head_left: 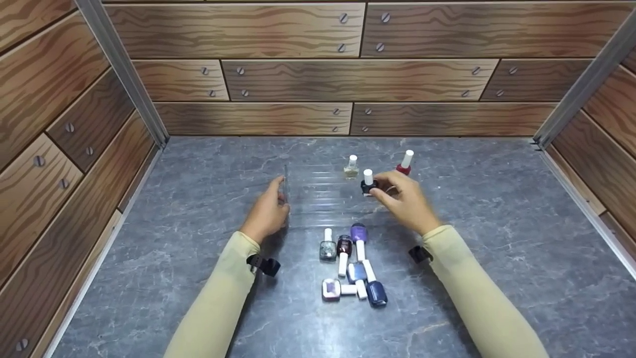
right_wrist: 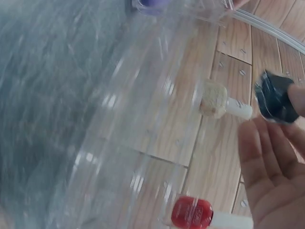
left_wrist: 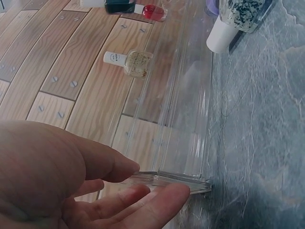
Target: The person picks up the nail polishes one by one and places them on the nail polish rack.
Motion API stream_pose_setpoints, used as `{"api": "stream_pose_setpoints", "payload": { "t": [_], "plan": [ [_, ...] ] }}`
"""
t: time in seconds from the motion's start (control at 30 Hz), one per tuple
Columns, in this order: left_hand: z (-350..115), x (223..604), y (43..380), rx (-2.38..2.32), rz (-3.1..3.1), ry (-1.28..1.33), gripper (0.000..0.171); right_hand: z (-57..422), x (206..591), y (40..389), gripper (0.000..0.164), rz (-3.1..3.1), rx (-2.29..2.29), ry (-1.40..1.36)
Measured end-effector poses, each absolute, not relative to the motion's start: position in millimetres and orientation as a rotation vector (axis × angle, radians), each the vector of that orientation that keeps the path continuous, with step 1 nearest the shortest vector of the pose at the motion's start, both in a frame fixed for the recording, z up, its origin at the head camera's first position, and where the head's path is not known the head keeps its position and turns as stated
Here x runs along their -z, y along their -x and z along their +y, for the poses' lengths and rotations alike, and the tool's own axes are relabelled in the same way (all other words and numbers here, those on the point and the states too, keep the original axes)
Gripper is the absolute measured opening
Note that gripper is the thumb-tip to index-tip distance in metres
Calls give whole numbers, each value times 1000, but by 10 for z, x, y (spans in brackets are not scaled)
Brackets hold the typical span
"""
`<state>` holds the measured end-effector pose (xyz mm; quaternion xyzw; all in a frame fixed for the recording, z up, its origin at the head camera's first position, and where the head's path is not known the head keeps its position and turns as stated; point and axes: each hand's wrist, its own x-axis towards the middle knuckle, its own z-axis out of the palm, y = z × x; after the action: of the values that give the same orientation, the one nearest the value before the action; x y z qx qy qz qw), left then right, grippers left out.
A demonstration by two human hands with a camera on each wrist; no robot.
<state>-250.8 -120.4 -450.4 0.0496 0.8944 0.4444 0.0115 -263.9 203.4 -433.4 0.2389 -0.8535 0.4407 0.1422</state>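
Observation:
My left hand (head_left: 266, 214) pinches the left end panel of a clear stepped plastic rack (head_left: 315, 199), thumb on one side and fingers on the other. Between thumb and fingers, my right hand (head_left: 405, 199) holds a dark nail polish bottle (head_left: 367, 188) upright by its glass body, white cap up, over the right part of the rack. In the right wrist view this dark bottle (right_wrist: 274, 98) is raised above the rack. A pale glitter nail polish bottle (head_left: 351, 171) and a red nail polish bottle (head_left: 403, 169) stand upright on the rack's back step.
In front of the rack, several nail polish bottles lie on the grey marbled table (head_left: 174, 278): silver glitter (head_left: 328, 251), dark red (head_left: 344, 246), purple (head_left: 358, 232), navy (head_left: 377, 294), blue (head_left: 356, 272) and a pale one (head_left: 331, 289). Wood-patterned walls (head_left: 288, 79) enclose the back and sides.

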Motion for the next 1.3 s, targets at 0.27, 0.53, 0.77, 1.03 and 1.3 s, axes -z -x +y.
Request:
{"api": "stream_pose_setpoints", "payload": {
  "t": [0.27,0.53,0.77,1.03,1.3],
  "plan": [
    [-1179,4501,2517,-1306,2898,-197,70,1873,4337,2620,25,-2391,-1309,-677],
    [-1165,4517,2516,-1307,2908,-222,68,1672,4181,2577,21,-2501,-1297,-604],
    [-1178,4524,2531,-1326,2907,-212,67,1434,4015,2662,22,-2562,-1377,-550],
    [-1164,4517,2554,-1274,2913,-218,66,1168,3972,2870,21,-2596,-1318,-510],
    [-1187,4514,2530,-1296,2917,-219,66,877,4024,3065,21,-2707,-1165,-574]
  ]
}}
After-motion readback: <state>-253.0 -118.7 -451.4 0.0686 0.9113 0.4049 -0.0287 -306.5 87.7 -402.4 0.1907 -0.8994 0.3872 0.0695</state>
